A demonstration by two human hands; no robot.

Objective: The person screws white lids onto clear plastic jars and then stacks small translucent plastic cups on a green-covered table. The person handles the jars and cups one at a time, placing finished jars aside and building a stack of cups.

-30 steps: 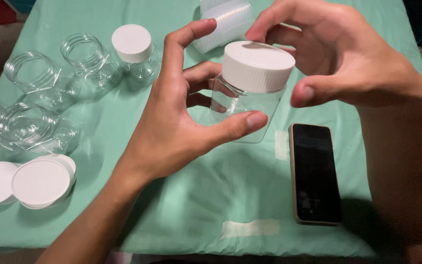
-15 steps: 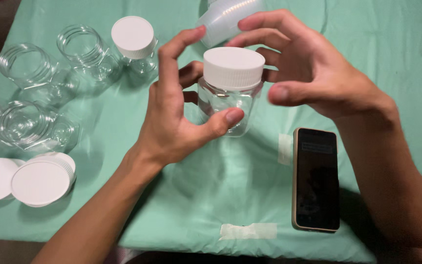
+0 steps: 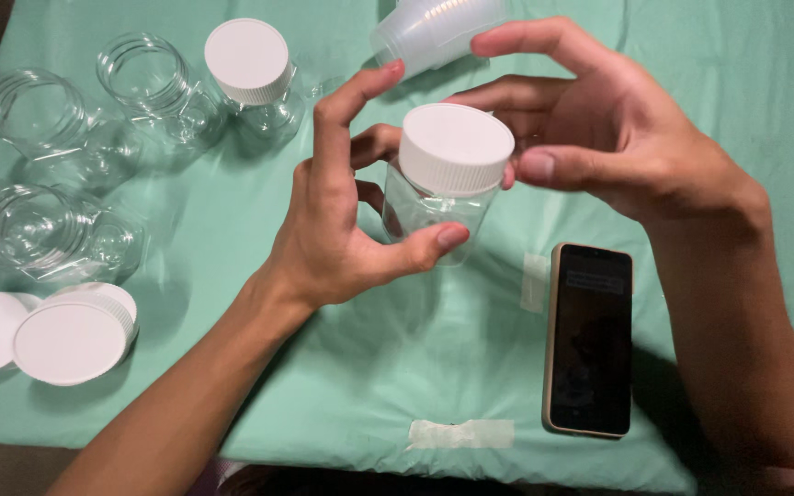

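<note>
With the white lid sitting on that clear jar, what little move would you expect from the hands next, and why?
Probably one more twist of the white lid by the right hand, whose thumb and fingers curl around its rim. The left hand grips the clear jar below, bracing it. The lid looks level on the jar, but whether it is fully tight cannot be seen.

Your left hand (image 3: 342, 234) wraps the clear jar (image 3: 429, 216), thumb pressed on its front wall, while your right hand (image 3: 608, 138) pinches the white lid (image 3: 455, 147) sitting on the jar. Right of the jar and nearer you, a dark phone (image 3: 590, 338) lies flat on the green cloth (image 3: 369, 386). Left of the jar stand empty open jars (image 3: 48, 174), a capped jar (image 3: 252, 73) and loose white lids (image 3: 71, 335). Beyond the jar lies what seems to be a stack of cups (image 3: 438, 32).
</note>
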